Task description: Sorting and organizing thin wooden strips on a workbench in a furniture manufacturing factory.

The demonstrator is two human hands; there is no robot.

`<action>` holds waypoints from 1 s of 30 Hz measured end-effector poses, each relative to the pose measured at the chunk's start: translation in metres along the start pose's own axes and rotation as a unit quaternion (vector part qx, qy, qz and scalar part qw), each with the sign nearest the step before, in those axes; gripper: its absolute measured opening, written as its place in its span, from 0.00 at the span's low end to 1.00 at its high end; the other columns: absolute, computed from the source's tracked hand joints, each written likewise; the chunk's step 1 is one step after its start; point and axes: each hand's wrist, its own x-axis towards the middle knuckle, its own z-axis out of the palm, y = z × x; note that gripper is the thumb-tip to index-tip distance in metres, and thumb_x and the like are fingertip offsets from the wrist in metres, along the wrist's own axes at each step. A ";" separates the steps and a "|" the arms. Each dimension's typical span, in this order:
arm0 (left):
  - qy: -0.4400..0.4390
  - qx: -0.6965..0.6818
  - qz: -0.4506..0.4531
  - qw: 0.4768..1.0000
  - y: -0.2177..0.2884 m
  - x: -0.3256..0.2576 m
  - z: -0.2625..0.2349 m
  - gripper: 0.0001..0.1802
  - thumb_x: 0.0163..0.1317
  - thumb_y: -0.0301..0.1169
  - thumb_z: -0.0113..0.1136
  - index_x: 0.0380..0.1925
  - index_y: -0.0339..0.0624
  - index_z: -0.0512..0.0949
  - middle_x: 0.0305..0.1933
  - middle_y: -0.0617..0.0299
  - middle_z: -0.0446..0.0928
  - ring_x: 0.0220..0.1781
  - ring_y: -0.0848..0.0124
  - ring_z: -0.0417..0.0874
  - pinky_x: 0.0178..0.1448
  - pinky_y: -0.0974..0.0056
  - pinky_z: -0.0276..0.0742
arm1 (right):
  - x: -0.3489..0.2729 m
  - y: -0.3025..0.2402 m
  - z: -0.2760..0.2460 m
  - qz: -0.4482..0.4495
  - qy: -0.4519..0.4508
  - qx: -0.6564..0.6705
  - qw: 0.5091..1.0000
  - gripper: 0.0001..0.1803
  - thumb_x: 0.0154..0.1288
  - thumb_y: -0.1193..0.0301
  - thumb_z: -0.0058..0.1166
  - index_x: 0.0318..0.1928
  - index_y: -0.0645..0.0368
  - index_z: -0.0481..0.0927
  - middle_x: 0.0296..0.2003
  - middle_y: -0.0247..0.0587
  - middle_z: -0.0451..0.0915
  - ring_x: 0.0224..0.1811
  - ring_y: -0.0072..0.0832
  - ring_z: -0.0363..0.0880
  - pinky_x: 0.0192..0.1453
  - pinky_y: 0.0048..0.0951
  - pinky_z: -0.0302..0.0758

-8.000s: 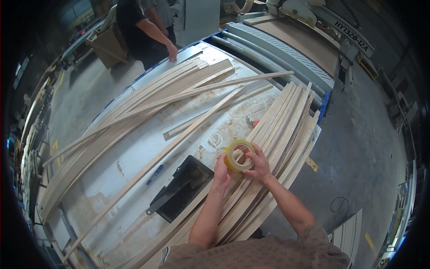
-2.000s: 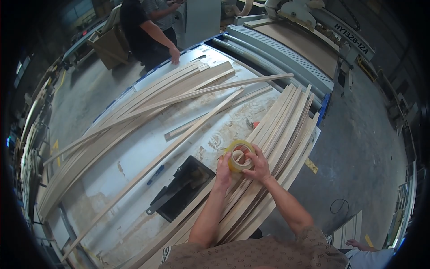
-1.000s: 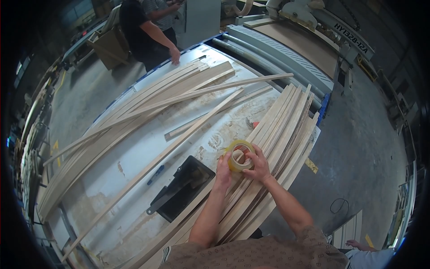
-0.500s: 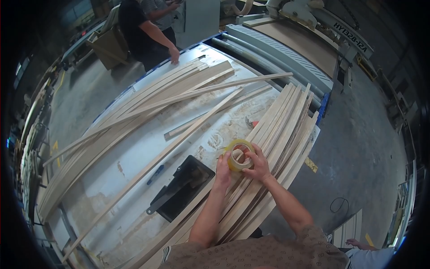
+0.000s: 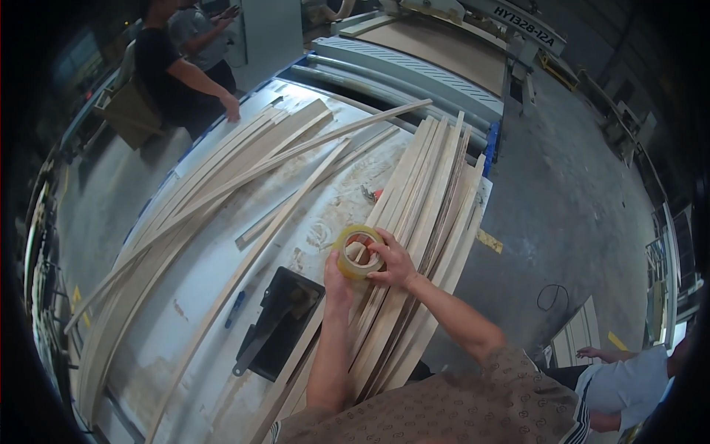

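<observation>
A roll of clear yellowish tape [image 5: 345,241] is held up between my two hands, its round core facing up toward me. My left hand [image 5: 338,282] grips its near left side. Around the right edge my right hand [image 5: 394,260] is closed, with fingers reaching to the core. Beneath the roll lies a bundle of long, thin wooden strips [image 5: 414,214] along the right side of the white table [image 5: 200,325]. Left of my left forearm is a black tray [image 5: 285,320], and a blue pen-like item [image 5: 235,309] lies beyond it.
More wooden strips [image 5: 200,196] lie along the table's left side, one crossing over them. A small red-and-dark tool [image 5: 373,194] rests beside the right bundle. Rollers [image 5: 355,83] and a machine stand at the far end. A person in black [image 5: 166,78] touches the far left edge; others stand nearby.
The view has shifted, so the table and roll sit farther left in the picture. Both hands still hold the tape roll. More of the person at lower right shows now.
</observation>
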 end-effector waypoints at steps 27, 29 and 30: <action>0.116 0.052 0.027 0.992 -0.031 0.029 0.004 0.24 0.64 0.45 0.47 0.48 0.35 0.72 0.48 0.50 0.77 0.49 0.65 0.78 0.51 0.60 0.74 | 0.003 0.003 0.009 -0.028 -0.038 0.008 0.999 0.36 0.66 0.39 0.46 0.51 0.61 0.72 0.59 0.58 0.66 0.67 0.52 0.60 0.67 0.50 0.59; 0.116 0.053 0.021 0.992 -0.029 0.028 0.006 0.24 0.64 0.45 0.48 0.49 0.35 0.72 0.50 0.49 0.77 0.51 0.63 0.79 0.52 0.60 0.74 | 0.003 0.001 0.009 -0.028 -0.032 0.017 0.999 0.36 0.66 0.39 0.46 0.52 0.62 0.72 0.61 0.58 0.65 0.67 0.52 0.60 0.66 0.50 0.60; 0.112 0.059 0.013 0.992 -0.027 0.026 0.006 0.25 0.63 0.45 0.49 0.50 0.35 0.72 0.51 0.48 0.77 0.52 0.61 0.79 0.53 0.60 0.74 | 0.003 -0.002 0.008 -0.018 -0.039 0.021 0.999 0.35 0.66 0.40 0.47 0.52 0.62 0.71 0.62 0.58 0.64 0.67 0.52 0.60 0.66 0.50 0.61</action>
